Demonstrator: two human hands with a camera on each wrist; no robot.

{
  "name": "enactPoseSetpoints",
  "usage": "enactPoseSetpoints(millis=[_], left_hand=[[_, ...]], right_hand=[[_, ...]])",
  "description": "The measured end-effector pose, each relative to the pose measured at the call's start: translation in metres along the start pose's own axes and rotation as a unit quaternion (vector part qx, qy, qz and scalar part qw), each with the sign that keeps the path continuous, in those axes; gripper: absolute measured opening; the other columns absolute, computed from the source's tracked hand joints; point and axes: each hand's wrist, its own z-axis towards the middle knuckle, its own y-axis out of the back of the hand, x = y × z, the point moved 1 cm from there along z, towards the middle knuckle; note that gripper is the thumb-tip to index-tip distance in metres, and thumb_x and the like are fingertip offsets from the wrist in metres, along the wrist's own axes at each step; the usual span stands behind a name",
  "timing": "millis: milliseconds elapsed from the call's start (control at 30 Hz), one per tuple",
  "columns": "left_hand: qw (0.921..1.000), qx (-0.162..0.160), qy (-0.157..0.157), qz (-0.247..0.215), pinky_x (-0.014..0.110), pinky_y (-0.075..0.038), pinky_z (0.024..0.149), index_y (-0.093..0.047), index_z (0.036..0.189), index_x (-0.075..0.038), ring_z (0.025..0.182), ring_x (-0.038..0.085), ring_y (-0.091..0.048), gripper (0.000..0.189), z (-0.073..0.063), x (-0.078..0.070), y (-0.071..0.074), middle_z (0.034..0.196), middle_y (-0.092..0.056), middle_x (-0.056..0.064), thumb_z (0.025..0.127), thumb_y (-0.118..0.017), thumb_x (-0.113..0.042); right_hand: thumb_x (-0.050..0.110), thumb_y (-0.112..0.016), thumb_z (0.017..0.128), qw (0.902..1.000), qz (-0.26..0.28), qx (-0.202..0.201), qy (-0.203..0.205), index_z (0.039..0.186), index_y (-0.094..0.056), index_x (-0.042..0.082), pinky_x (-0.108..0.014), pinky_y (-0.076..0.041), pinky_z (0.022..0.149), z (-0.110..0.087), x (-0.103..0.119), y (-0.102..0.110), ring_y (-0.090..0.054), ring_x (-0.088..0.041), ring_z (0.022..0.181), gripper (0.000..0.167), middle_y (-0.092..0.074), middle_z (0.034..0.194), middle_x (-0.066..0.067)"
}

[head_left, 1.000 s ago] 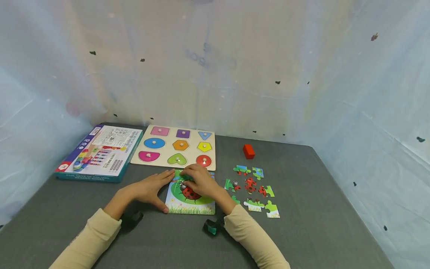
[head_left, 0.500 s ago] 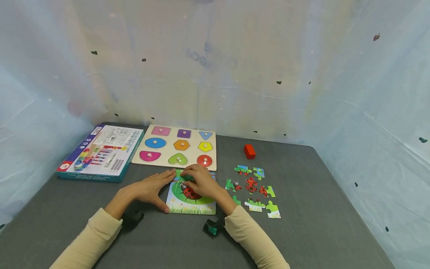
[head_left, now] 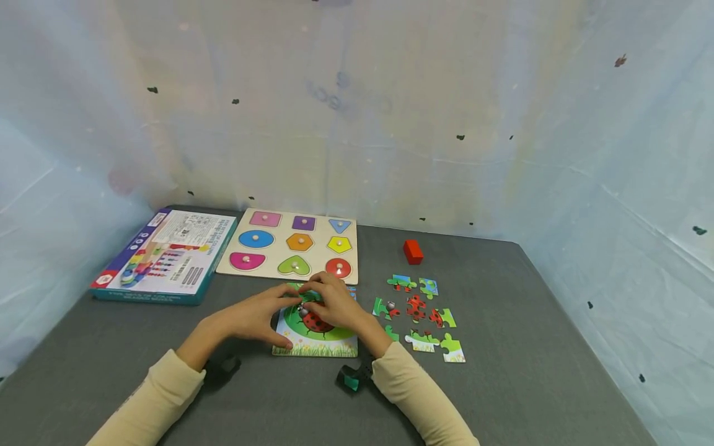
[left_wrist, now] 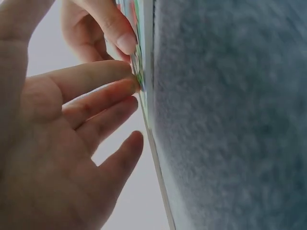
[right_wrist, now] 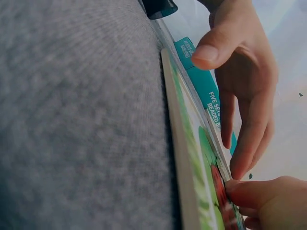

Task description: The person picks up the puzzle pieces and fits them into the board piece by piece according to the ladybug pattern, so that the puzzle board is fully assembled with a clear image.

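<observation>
A ladybug puzzle board [head_left: 312, 349] lies flat on the grey table, its picture partly covered by both hands. My right hand [head_left: 337, 305] bends over its upper part, thumb and fingers pinching a green puzzle piece [head_left: 311, 296] against the board; the fingers hide much of that piece. My left hand [head_left: 253, 317] reaches over the board's left side with extended fingers. Its fingertips come close to the right hand's at the upper picture, and its thumb is over the lower left. In the left wrist view, the left fingertips [left_wrist: 132, 86] touch the board's surface beside the right thumb.
Several loose ladybug puzzle pieces [head_left: 415, 308] lie right of the board. Behind them is a red block [head_left: 413, 252]. A wooden shape board [head_left: 268, 238] with knobbed pieces lies behind, and a teal-edged toy box [head_left: 167, 257] at the left. A plastic sheet [head_left: 357, 136] hangs behind.
My left hand has shifted right from the board's left edge to over its picture, nearer the right hand. The right hand stays in the same place on the board.
</observation>
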Motion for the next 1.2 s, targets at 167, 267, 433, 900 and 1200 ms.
enactPoseSetpoints(millis=[167,267,433,900,1200], left_hand=[[0.9999,0.012,0.001,0.001,0.053,-0.033,0.101,-0.046,0.136,-0.002,0.13,0.033,-0.036,0.087,0.001,0.0,-0.001,0.142,-0.038,0.015,0.073,-0.07,-0.057],[0.9999,0.014,0.002,-0.001,0.054,-0.032,0.102,-0.045,0.136,-0.001,0.131,0.034,-0.034,0.088,0.0,0.0,-0.001,0.143,-0.038,0.015,0.074,-0.07,-0.058],[0.9999,0.014,0.005,-0.001,0.053,-0.031,0.102,-0.045,0.136,0.0,0.131,0.034,-0.033,0.088,0.001,0.001,-0.001,0.143,-0.038,0.015,0.073,-0.071,-0.055],[0.9998,0.011,0.004,-0.014,0.053,-0.032,0.101,-0.048,0.134,0.0,0.13,0.034,-0.035,0.082,-0.001,0.002,-0.004,0.142,-0.038,0.014,0.073,-0.074,-0.049],[0.9997,0.013,0.009,-0.02,0.053,-0.032,0.102,-0.047,0.134,-0.002,0.13,0.033,-0.034,0.079,-0.001,0.002,-0.004,0.142,-0.038,0.013,0.076,-0.072,-0.049]], right_hand=[[0.021,-0.065,0.089,0.9999,0.001,0.014,0.001,0.115,-0.064,0.015,-0.04,-0.038,0.093,0.001,0.0,0.003,-0.05,-0.019,0.106,0.027,-0.055,0.114,-0.005],[0.021,-0.064,0.089,0.9997,-0.007,0.024,0.008,0.116,-0.064,0.015,-0.039,-0.039,0.093,0.002,-0.001,0.007,-0.05,-0.019,0.107,0.027,-0.055,0.114,-0.005],[0.022,-0.062,0.09,0.9977,-0.013,0.062,0.022,0.122,-0.06,0.012,-0.033,-0.041,0.095,0.003,-0.001,0.015,-0.051,-0.018,0.111,0.033,-0.055,0.12,-0.006],[0.013,-0.065,0.088,0.9954,0.085,-0.005,0.043,0.13,-0.052,0.005,-0.04,-0.042,0.096,-0.042,-0.036,0.073,-0.049,-0.021,0.119,0.045,-0.051,0.129,-0.01],[0.005,-0.072,0.08,0.9941,0.076,-0.078,0.0,0.126,-0.055,0.003,-0.043,-0.045,0.092,-0.075,-0.074,0.103,-0.052,-0.024,0.115,0.049,-0.054,0.127,-0.01]])
